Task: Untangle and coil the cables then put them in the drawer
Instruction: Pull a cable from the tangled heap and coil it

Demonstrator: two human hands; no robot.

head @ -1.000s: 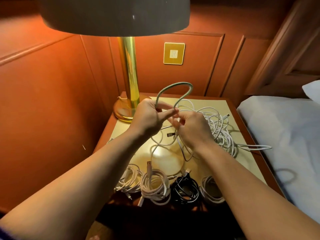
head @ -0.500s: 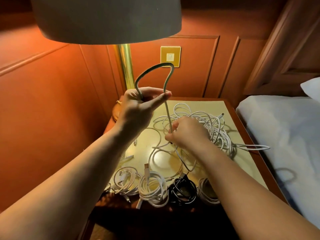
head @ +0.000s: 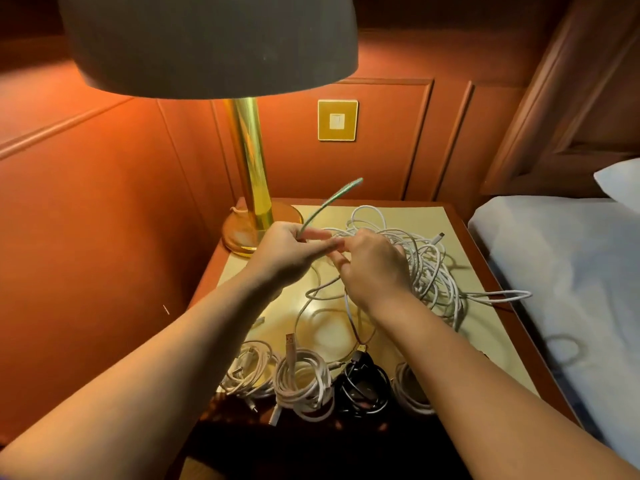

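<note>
My left hand (head: 289, 249) grips a green cable (head: 329, 200) whose free end sticks up and to the right above the nightstand (head: 491, 327). My right hand (head: 372, 263) is right beside it, fingers curled at the white cable strands between the two hands. A tangled heap of white cables (head: 426, 268) lies under and right of my right hand. Along the front edge sit coiled bundles: a white one (head: 251, 370), another white one (head: 303, 382), a black one (head: 363, 384) and a white one (head: 410, 389) partly under my right forearm.
A brass lamp (head: 251, 174) with a wide shade stands at the nightstand's back left. A wall switch plate (head: 337, 120) is behind. A bed with white sheet (head: 568, 282) lies to the right, and one white cable loop (head: 502, 296) reaches over toward it.
My left hand came down from in front of the lamp to meet my right hand. The green cable's tall loop is gone; only one end now sticks up.
</note>
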